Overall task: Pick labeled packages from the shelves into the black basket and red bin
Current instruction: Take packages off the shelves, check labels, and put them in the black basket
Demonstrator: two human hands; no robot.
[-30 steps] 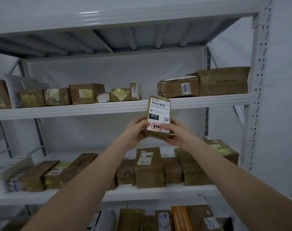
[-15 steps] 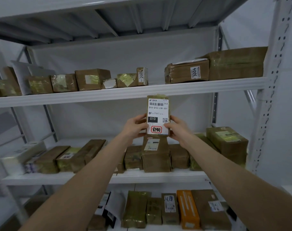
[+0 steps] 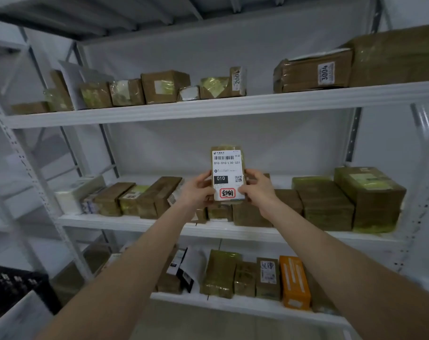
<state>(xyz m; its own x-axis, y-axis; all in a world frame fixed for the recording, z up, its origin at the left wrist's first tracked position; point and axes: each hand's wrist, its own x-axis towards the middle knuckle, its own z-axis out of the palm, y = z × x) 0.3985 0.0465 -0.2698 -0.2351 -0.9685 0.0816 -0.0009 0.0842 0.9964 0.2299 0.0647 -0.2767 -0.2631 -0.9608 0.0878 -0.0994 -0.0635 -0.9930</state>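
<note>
Mostly white shelving (image 3: 208,107), brown taped packages (image 3: 165,86).

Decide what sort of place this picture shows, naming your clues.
Probably a parcel storeroom: white metal shelves hold rows of brown taped cardboard packages, and the brown hand-held package bears a white barcoded shipping label.

brown package (image 3: 228,153), white label (image 3: 227,176), orange box (image 3: 296,282), black basket (image 3: 15,288)

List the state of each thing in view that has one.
Brown taped package with white 010 label: upright, held in mid-air.
Left hand: grips the package's left edge.
Right hand: grips its right edge.
Black plastic basket: lower left, contents hidden.
Orange box: upright on the bottom shelf.
</note>
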